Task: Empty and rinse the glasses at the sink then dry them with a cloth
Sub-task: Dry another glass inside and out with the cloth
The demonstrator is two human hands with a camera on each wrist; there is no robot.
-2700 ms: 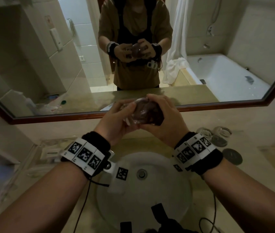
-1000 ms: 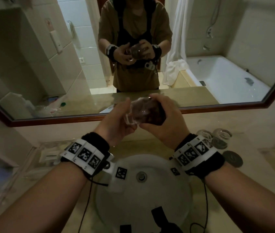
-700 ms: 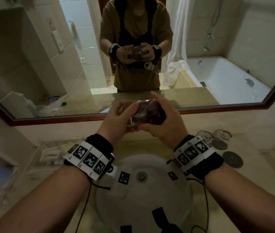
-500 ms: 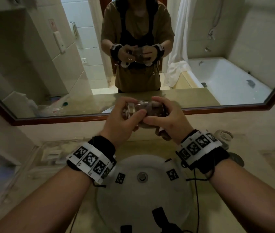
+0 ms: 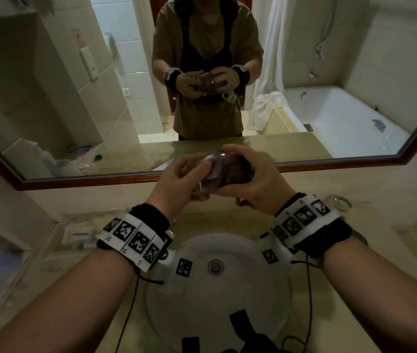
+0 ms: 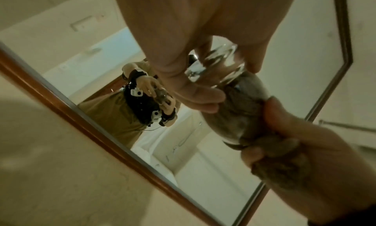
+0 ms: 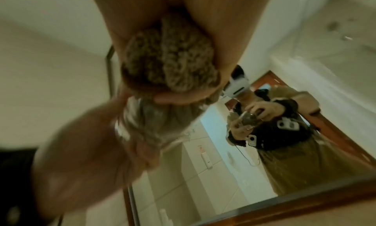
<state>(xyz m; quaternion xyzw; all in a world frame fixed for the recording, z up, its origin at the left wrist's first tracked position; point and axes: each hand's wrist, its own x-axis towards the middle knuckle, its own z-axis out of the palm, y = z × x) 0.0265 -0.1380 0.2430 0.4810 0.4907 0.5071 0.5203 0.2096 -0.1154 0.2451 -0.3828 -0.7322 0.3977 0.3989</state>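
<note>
A clear glass (image 5: 208,174) lies sideways in the air above the sink, in front of the mirror. My left hand (image 5: 192,170) grips its thick base; the left wrist view shows the fingers curled round the glass (image 6: 215,65). A brown cloth (image 5: 235,169) is stuffed into the mouth of the glass. My right hand (image 5: 252,174) holds that cloth, and the bunched end of the cloth (image 7: 171,60) sits in its palm. The cloth (image 6: 244,104) fills the inside of the glass. In the right wrist view the glass (image 7: 146,121) and left hand (image 7: 91,149) are blurred.
The white round sink (image 5: 253,301) with its drain (image 5: 215,266) lies right below the hands. Another glass (image 5: 337,203) stands on the counter at the right, partly behind my right wrist. A clear tray (image 5: 80,233) sits on the left. The mirror's wooden frame (image 5: 87,180) runs just behind.
The glass has turned between my hands, and my right hand has twisted the cloth inside it. Both hands stay at about the same spot above the sink.
</note>
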